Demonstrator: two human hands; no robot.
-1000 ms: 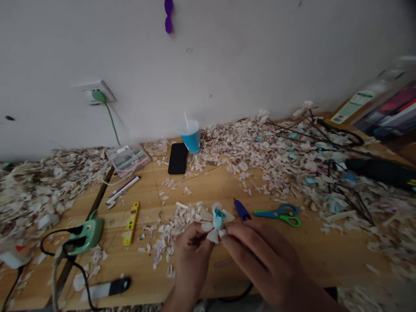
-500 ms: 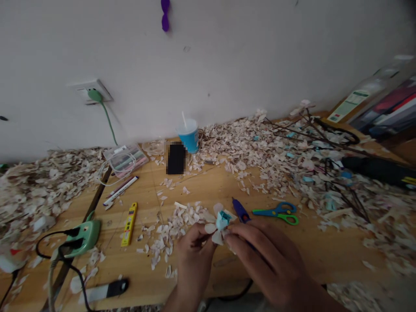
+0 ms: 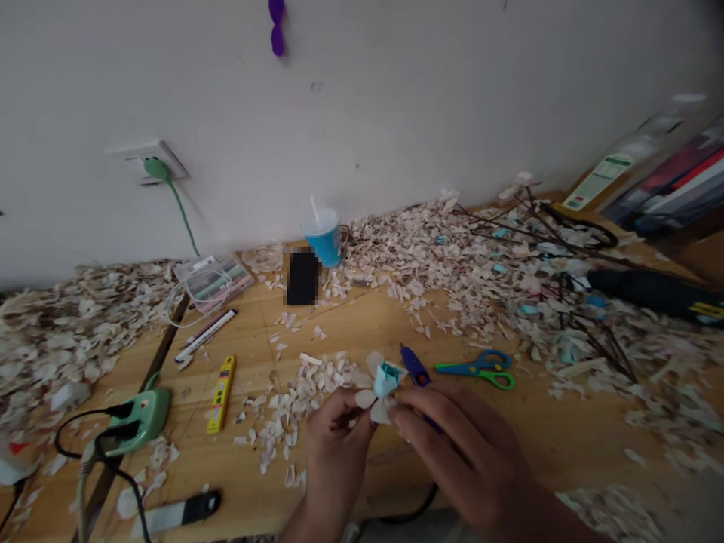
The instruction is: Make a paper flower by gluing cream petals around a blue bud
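Observation:
Between my hands is a small handmade flower with a pale blue folded centre and translucent whitish petals around it. My left hand is closed in a pinch at the flower's lower left, where the stem side is hidden by the fingers. From the right, my right hand pinches a petal at the flower's lower edge. Just behind the right fingers lies a purple glue gun, partly covered by that hand. Scissors with blue and green handles rest to its right.
Dried petals spread over the wooden table. A yellow box, pens, a green power strip with cables and a putty-knife-like tool lie left. A blue cup stands near the wall; branches lie right.
The view has shifted slightly, so the table things appear a little further left. Both hands stay at the flower, with the right fingers still on its lower petal.

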